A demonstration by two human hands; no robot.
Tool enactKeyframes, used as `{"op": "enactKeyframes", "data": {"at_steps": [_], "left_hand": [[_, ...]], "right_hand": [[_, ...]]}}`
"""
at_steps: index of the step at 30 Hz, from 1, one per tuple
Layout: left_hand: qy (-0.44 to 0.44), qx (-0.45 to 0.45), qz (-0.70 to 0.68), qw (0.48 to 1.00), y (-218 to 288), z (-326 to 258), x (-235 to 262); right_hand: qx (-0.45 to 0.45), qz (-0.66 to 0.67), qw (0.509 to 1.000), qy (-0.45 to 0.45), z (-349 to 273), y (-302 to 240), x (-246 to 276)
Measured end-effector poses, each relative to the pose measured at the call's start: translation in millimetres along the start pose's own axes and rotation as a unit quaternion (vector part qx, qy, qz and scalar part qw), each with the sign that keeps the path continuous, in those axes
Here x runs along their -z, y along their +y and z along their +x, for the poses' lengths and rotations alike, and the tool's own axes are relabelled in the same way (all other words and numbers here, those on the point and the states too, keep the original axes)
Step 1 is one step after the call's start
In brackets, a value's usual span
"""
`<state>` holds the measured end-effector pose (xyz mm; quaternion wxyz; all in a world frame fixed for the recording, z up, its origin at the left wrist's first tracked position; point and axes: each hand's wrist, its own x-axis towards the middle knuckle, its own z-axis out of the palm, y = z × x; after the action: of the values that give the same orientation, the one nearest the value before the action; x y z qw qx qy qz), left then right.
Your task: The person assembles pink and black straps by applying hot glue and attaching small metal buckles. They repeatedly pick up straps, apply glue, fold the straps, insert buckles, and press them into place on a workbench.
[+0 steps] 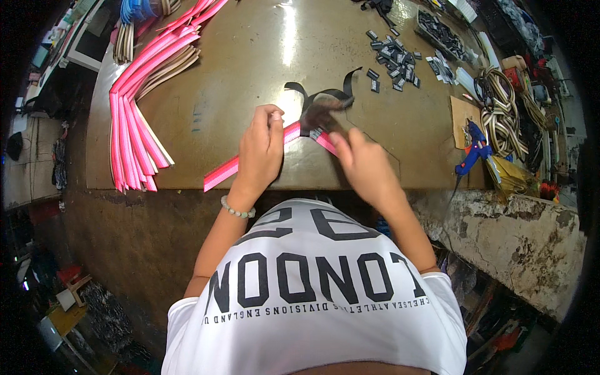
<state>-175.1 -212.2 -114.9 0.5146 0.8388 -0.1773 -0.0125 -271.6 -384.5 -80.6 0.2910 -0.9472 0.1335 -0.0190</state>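
The left hand (261, 150) is curled over the pink strap (262, 153), fingers bent down and pressing it to the table (250, 56); it grips the strap near the middle of the visible length. The right hand (362, 164) is closed too, its fingertips pinching the strap's far end where a black ribbon (322, 100) meets it; that spot is blurred, so I cannot tell exactly how the two pieces join.

The pink strap lies flat near the front edge of the table, its long axis running on a slant: the low end points toward the person's left and the table edge, the other end rises toward the right hand. The black ribbon loops up and away from the hands, one tail pointing toward the far right.

Well apart on the left lies a pile of pink straps (134, 119), fanned out lengthwise and hanging toward the front edge, with beige ones among them. Beyond the right hand a scatter of small dark metal clips (394, 59) sits on the table. At the right edge are a blue glue gun (473, 150) and a coil of striped webbing (500, 115), both well clear of the hands. The left wrist wears a pale bead bracelet (237, 209). Nothing lies between the hands and the strap.
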Motion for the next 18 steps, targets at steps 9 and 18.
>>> {"op": "enactKeyframes", "data": {"at_steps": [9, 18], "left_hand": [[-0.015, -0.078, 0.117, 0.990, 4, -7, -9], [-0.034, -0.066, 0.142, 0.987, 5, -9, -8]], "right_hand": [[-0.016, -0.211, 0.927, 0.309, -6, 78, 43], [0.000, 0.110, 0.993, 0.054, 20, -4, -31]]}}
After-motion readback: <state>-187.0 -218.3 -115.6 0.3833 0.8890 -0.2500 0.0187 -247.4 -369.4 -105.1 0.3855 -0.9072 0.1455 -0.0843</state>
